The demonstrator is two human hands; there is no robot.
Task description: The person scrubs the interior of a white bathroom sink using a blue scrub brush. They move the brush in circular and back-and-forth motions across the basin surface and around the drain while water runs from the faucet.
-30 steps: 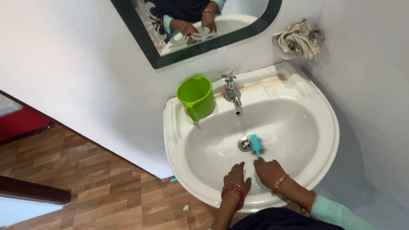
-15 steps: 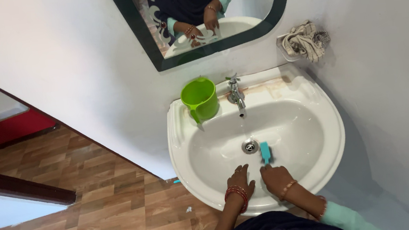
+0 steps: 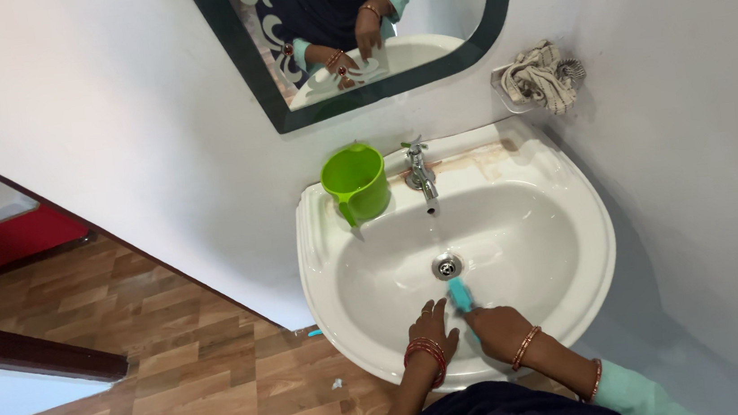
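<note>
My right hand (image 3: 496,329) grips a small teal brush (image 3: 459,294) and presses it against the near inner wall of the white wash basin (image 3: 567,206), just below the drain (image 3: 446,266). My left hand (image 3: 428,328) rests flat on the basin's near slope beside it, fingers spread, red bangles at the wrist. A metal tap (image 3: 421,174) stands at the back rim with a thin stream of water falling from it.
A green plastic mug (image 3: 355,182) sits on the rim left of the tap. A mirror (image 3: 352,29) hangs above. A crumpled cloth (image 3: 540,75) lies in a wall holder at right. Brown wood-pattern floor (image 3: 177,370) spreads to the left.
The teal brush has been drawn back from beside the drain toward the near wall of the basin, and my right hand has pulled closer to me. My left hand has barely moved.
</note>
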